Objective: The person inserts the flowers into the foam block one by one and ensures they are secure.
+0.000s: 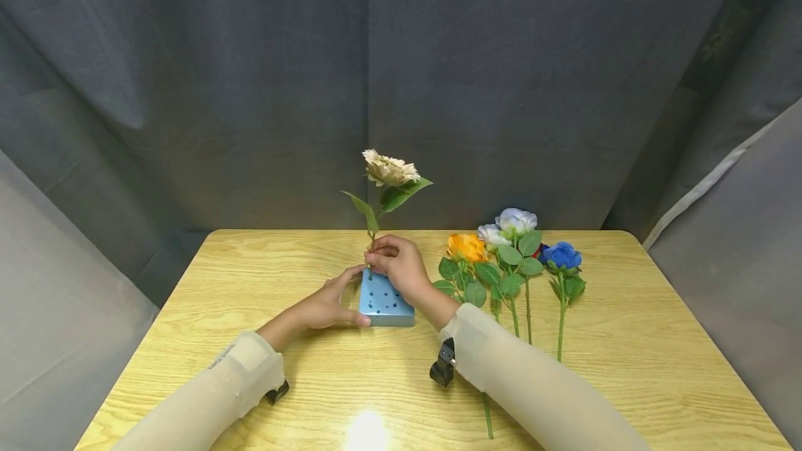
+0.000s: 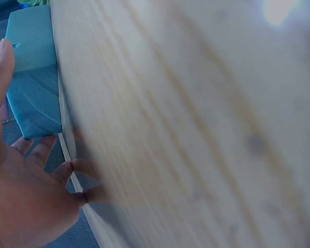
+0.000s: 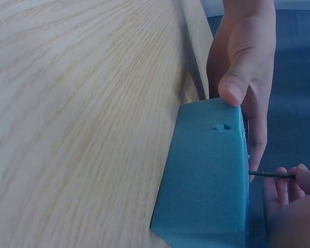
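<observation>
A cream flower (image 1: 390, 170) with green leaves stands nearly upright above the blue foam block (image 1: 387, 306), whose top has several holes. My right hand (image 1: 406, 271) pinches its stem low down between thumb and fingers. In the right wrist view the stem (image 3: 271, 174) meets the block's top face; whether its end is inside a hole is hidden. My left hand (image 1: 321, 307) grips the block from the left, thumb at the near corner and fingers toward the far side. The left wrist view shows this palm (image 2: 33, 201) beside the block (image 2: 33, 77).
Right of the block lie an orange flower (image 1: 466, 247), pale whitish flowers (image 1: 516, 220) and a blue flower (image 1: 561, 255), stems pointing toward me. A bit of a red flower shows behind the blue one. Grey curtains (image 1: 438, 89) hang behind the wooden table (image 1: 301, 395).
</observation>
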`<state>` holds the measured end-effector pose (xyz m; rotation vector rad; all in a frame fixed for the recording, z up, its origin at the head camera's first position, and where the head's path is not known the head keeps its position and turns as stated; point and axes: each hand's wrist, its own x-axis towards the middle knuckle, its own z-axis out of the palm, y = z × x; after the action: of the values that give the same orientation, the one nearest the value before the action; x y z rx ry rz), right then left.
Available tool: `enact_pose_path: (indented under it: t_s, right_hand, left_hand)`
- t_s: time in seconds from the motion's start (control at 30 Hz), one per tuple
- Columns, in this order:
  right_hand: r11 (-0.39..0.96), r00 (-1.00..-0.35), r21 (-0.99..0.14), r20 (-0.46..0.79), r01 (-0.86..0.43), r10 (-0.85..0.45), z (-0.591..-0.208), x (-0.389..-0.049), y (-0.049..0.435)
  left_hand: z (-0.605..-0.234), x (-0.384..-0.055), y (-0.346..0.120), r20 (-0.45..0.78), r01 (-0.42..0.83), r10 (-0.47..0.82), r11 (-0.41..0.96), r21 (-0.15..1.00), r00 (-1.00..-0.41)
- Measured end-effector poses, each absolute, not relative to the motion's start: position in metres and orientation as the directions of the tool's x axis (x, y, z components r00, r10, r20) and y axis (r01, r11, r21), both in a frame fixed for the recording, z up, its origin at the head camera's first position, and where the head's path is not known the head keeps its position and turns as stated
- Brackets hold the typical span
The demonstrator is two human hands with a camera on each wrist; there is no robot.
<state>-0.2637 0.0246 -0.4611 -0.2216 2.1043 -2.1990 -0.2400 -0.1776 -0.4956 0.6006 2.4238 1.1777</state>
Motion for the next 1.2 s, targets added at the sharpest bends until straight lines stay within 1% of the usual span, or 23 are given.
enact_pose_path:
  t_s: [0.4,0.6,0.97,1.2]
  right_hand:
    - [-0.004,-0.981,-0.999,0.041,-0.041,-0.189,-0.4632,-0.2615,0.0247]
    - [0.033,-0.980,-0.999,0.033,-0.040,-0.198,-0.4644,-0.2586,0.0250]
    - [0.039,-0.978,-0.998,0.046,-0.055,-0.204,-0.4687,-0.2602,0.0251]
    - [0.039,-0.972,-0.997,0.061,-0.072,-0.226,-0.4683,-0.2588,0.0261]
  left_hand:
    - [-0.4952,-0.2393,-0.1789,-0.156,0.197,0.531,0.547,0.813,-0.833]
    - [-0.4958,-0.2402,-0.1792,-0.150,0.211,0.543,0.544,0.812,-0.826]
    - [-0.4953,-0.2407,-0.1791,-0.144,0.221,0.538,0.556,0.801,-0.830]
    - [-0.4949,-0.2399,-0.1788,-0.147,0.225,0.551,0.551,0.804,-0.822]
